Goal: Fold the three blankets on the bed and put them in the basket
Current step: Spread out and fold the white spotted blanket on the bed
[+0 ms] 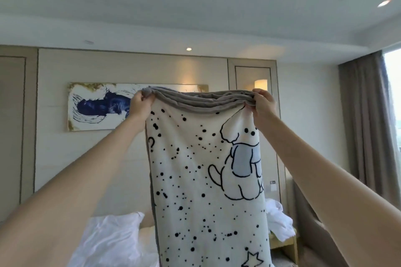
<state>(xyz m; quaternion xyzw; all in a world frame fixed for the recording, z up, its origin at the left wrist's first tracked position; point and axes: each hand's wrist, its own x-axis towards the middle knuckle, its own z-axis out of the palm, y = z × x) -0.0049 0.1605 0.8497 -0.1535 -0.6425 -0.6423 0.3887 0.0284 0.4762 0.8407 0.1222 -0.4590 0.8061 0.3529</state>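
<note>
The step in hand looks like a fold made in the air on one blanket: the person holds the dog-print blanket (195,169) up at arm's length, and its top edge shows several grey layers stacked together, which suggests that it is already doubled lengthwise.

The left hand (140,105) grips the top corner at about 10 o'clock from the middle of the view. Its fingers (143,94) are curled tightly over the bunched grey edge. The right hand (264,105) pinches the other top corner at about 2 o'clock, its fingers closed round the layers in the same way.

The blanket hangs straight down from the two hands towards 6 o'clock and runs out of view at the bottom. It is in front of the bed, whose white pillow (112,236) shows at 7 o'clock. No basket is in view.

The next move probably calls for bringing the two corners together, or for lowering the cloth onto the bed to fold it across. Either way the stacked edges must be kept aligned, so that no layer slips loose.

The blanket's face is cream-white fleece scattered with black dots, with an outlined dog in a pale blue coat, a question mark and a star. The reverse is plain grey. It looks soft, thick and limp.
</note>
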